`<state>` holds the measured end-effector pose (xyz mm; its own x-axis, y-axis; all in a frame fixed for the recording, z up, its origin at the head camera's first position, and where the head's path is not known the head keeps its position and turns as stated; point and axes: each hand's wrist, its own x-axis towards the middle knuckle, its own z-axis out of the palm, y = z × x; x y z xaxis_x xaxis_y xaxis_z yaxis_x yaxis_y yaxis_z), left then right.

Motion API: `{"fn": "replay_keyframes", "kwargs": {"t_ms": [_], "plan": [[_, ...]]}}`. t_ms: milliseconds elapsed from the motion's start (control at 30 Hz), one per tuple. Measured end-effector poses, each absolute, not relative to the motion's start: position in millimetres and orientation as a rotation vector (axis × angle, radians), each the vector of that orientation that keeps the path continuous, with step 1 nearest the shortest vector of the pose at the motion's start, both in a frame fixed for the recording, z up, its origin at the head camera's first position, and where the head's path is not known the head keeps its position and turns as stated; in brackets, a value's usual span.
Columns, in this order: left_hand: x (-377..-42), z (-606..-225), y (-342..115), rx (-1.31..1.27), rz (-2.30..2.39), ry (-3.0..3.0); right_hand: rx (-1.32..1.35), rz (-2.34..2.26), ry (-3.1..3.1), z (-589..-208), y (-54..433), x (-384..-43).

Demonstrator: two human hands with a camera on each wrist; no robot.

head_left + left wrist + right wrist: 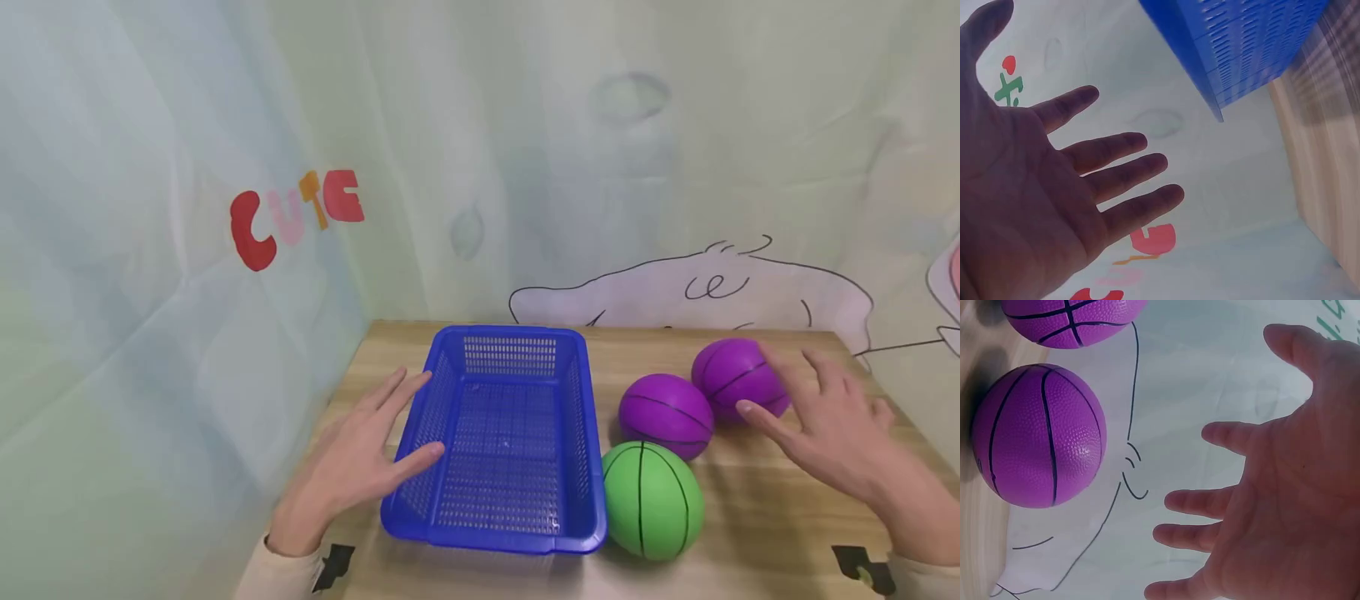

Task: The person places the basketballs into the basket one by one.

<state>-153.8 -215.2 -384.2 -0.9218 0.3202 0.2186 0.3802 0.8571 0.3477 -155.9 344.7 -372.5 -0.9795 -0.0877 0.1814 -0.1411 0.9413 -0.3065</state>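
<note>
A blue plastic basket with perforated walls stands on the table, nothing inside it. My left hand hovers by its left wall, fingers spread and apart from the basket in the left wrist view. To the right of the basket sit a green ball and two purple balls, the nearer purple ball behind the green one and the farther purple ball beyond. My right hand is raised over the table's right side, overlapping the farther purple ball in the head view. Its fingers are spread and hold nothing.
The wooden table is bordered by a pale curtain at the back and left. Red, pink and orange letters are on the left curtain. A black-line drawing shows behind the table's back edge.
</note>
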Motion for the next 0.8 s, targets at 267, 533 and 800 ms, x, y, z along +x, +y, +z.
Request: {"fn": "replay_keyframes", "kwargs": {"t_ms": [267, 533, 800], "plan": [[-149.3, -396.0, -223.3, -0.594, -0.792, -2.763, 0.286, 0.632, -2.835, -376.8, 358.8, -177.0], [-147.7, -424.5, -226.9, -0.677, -1.013, -2.578, 0.282, 0.736, -2.785, -387.7, 375.1, -197.0], [-136.1, -434.5, -228.4, -0.574, -1.191, -2.602, 0.262, 0.774, -2.774, -401.4, 381.0, -209.6]]}}
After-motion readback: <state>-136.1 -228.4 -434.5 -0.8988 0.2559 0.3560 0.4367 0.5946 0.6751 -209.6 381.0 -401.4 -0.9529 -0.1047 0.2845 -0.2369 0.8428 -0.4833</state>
